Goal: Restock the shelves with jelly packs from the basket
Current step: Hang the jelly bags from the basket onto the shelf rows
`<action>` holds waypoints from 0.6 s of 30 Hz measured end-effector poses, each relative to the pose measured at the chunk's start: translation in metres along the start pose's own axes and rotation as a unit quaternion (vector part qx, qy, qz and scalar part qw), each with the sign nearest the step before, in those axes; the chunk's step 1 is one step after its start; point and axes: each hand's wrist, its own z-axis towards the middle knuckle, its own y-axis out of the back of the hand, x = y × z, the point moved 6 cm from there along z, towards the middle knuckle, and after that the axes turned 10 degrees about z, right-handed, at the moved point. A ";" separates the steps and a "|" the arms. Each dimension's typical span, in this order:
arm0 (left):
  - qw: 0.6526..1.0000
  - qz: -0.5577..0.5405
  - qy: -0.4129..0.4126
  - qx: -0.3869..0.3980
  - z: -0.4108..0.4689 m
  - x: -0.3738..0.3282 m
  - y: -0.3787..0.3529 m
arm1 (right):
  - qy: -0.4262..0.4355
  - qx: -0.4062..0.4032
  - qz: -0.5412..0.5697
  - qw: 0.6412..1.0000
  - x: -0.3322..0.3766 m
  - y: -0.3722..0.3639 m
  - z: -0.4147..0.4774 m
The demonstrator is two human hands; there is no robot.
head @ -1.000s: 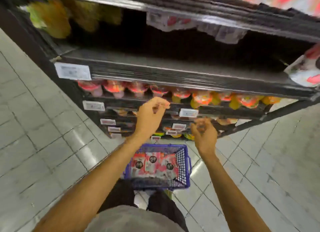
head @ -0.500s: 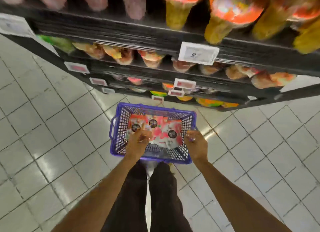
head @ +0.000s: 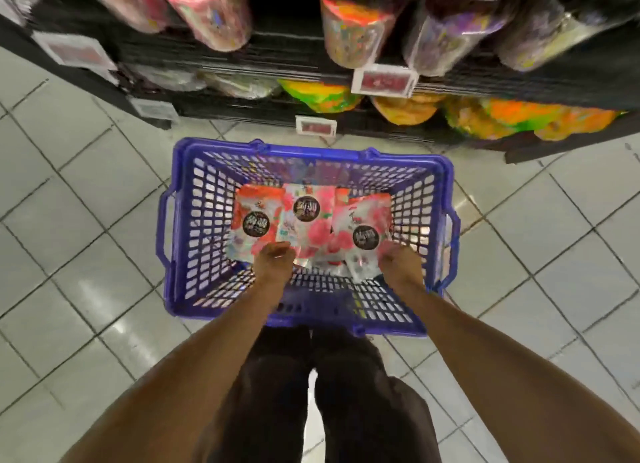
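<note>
A blue plastic basket (head: 311,150) stands on the tiled floor in front of my legs. Three red-and-pink jelly packs with round black labels lie in it: left pack (head: 255,220), middle pack (head: 306,207), right pack (head: 366,237). Both of my hands are down inside the basket. My left hand (head: 275,262) has its fingers curled at the near edge of the packs, between the left and middle ones. My right hand (head: 401,266) grips the near corner of the right pack. The fingertips of both hands are hidden beneath the knuckles.
Black shelves (head: 277,59) rise just beyond the basket, with white and red price tags (head: 384,81) on their edges. Pink and clear bagged goods (head: 353,30) hang over the upper shelf. Yellow and green bags (head: 322,97) fill the lowest one. Grey floor tiles surround the basket.
My view has dropped from the upper shelves to the basket. Both hands came down from shelf height into the basket and now sit on the packs.
</note>
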 end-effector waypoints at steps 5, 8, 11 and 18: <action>0.989 0.129 -0.022 -0.070 0.064 0.000 -0.028 | -0.023 0.006 -0.054 0.998 -0.016 -0.031 0.056; 0.973 0.214 -0.050 -0.072 0.102 -0.007 -0.046 | -0.050 0.016 -0.048 0.997 -0.023 -0.049 0.076; 0.958 0.274 -0.009 -0.078 0.126 -0.007 -0.063 | -0.058 0.011 -0.116 0.992 -0.024 -0.063 0.088; 0.970 0.244 0.006 -0.004 0.135 0.003 -0.071 | -0.139 0.031 -0.038 0.989 -0.026 -0.068 0.086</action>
